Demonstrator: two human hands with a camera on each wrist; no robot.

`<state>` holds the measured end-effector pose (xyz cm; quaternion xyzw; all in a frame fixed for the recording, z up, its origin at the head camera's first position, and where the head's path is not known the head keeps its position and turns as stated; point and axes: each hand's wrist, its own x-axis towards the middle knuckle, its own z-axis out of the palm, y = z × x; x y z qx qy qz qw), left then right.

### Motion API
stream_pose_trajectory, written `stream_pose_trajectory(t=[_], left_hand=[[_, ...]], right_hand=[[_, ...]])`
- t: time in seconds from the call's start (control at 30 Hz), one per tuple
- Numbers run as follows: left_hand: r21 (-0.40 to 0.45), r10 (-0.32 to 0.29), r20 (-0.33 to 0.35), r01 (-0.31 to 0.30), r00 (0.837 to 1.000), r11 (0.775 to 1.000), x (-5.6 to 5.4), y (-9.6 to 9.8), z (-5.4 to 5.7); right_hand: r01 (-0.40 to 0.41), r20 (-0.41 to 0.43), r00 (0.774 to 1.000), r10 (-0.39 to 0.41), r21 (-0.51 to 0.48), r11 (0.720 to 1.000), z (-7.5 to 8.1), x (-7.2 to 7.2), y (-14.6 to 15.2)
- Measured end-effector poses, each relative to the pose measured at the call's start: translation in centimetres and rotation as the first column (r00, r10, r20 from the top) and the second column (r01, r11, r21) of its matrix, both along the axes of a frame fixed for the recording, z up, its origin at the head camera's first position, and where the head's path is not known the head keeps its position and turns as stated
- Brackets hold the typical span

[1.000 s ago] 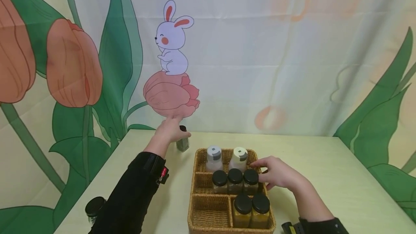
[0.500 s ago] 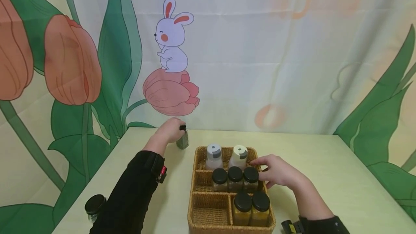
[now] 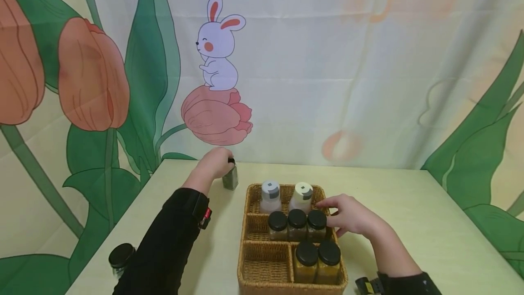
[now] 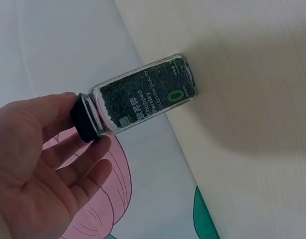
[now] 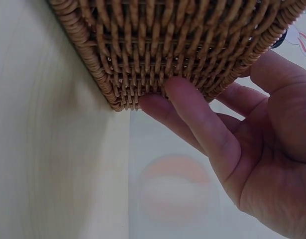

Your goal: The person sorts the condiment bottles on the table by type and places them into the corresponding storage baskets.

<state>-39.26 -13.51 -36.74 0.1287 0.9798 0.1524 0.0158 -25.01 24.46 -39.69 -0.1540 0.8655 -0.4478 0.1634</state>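
A chopped parsley jar of clear glass, full of dark green flakes, stands at the back left of the table in the head view. My left hand pinches its black lid between thumb and fingers; the jar's base appears to be at the table top. On the right side of a wicker basket, my right hand holds the rim. In the right wrist view, two fingers press against the basket's woven outer wall. Part of that grip is hidden behind the wall.
Two white-capped bottles occupy the basket's back compartment. Several black-lidded jars fill parts of the middle and front right sections. Another black-lidded jar stands beside the left sleeve. A printed curtain hangs behind the table.
My left hand has come down onto the parsley jar and its fingers have closed on the lid. The right hand keeps its place at the basket.
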Motion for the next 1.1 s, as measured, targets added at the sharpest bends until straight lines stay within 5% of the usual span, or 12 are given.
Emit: stream_pose_trajectory(t=[0.4, 1.1], left_hand=[[-0.01, 0.022, -0.016, -0.022, 1.0, 1.0, 0.3, -0.1, 0.1], [0.103, 0.051, 0.011, -0.052, 0.999, 0.993, 0.2, -0.5, -0.6]], right_hand=[[0.004, 0.003, 1.0, -0.004, -0.005, 1.0, 0.0, 0.1, 0.0], [-0.015, 0.01, 1.0, 0.015, -0.014, 1.0, 0.0, 0.0, 0.0]])
